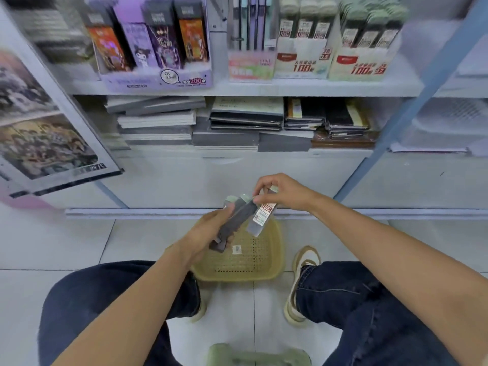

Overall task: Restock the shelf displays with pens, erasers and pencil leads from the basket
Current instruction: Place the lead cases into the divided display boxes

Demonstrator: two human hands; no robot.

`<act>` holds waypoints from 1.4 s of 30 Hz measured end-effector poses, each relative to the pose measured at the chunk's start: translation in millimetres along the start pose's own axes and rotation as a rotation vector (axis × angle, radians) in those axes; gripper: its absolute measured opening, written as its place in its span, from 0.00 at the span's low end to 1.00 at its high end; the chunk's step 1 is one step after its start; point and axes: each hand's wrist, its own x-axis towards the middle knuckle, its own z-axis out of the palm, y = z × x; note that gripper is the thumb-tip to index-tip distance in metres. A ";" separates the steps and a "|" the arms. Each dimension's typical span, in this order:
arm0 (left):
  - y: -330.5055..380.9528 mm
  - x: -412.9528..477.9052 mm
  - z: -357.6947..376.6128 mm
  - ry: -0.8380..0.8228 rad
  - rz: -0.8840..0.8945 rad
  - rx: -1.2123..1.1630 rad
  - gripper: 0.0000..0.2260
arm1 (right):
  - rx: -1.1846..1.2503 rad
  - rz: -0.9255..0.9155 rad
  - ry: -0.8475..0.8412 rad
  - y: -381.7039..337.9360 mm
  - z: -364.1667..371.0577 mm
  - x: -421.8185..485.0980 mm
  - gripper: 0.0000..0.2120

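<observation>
Over the yellow basket (266,270) on the floor, my left hand (208,233) grips a small bundle of dark pencil lead cases (236,216) with pale green caps. My right hand (282,192) pinches the top of one lead case (261,216) with a red and white label, which hangs beside the bundle. The basket holds one small white item (237,250). On the upper shelf, white display boxes of lead cases stand at centre right (303,62) and right (361,66), each with several cases in it.
A purple display box (158,77) of leads stands on the upper shelf at left. Stacked notebooks (237,122) fill the shelf below. A poster board (47,143) leans at left. A blue frame post (401,112) slants at right. A green stool (256,356) sits under me.
</observation>
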 end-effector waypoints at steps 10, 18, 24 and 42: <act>18.5 -12.6 11.9 0.241 0.036 -0.161 0.17 | 0.000 -0.029 0.113 -9.8 -15.6 -18.9 0.10; 33.7 -18.8 20.2 0.147 0.262 0.082 0.20 | 0.027 -0.012 0.062 -33.5 -26.7 -22.9 0.14; 45.1 -27.1 32.1 0.076 0.274 0.007 0.24 | -0.030 -0.006 0.123 -33.8 -28.0 -24.7 0.08; 116.9 -27.2 58.6 -0.017 0.278 0.065 0.12 | -0.546 -0.029 0.527 -72.3 -58.8 -30.6 0.23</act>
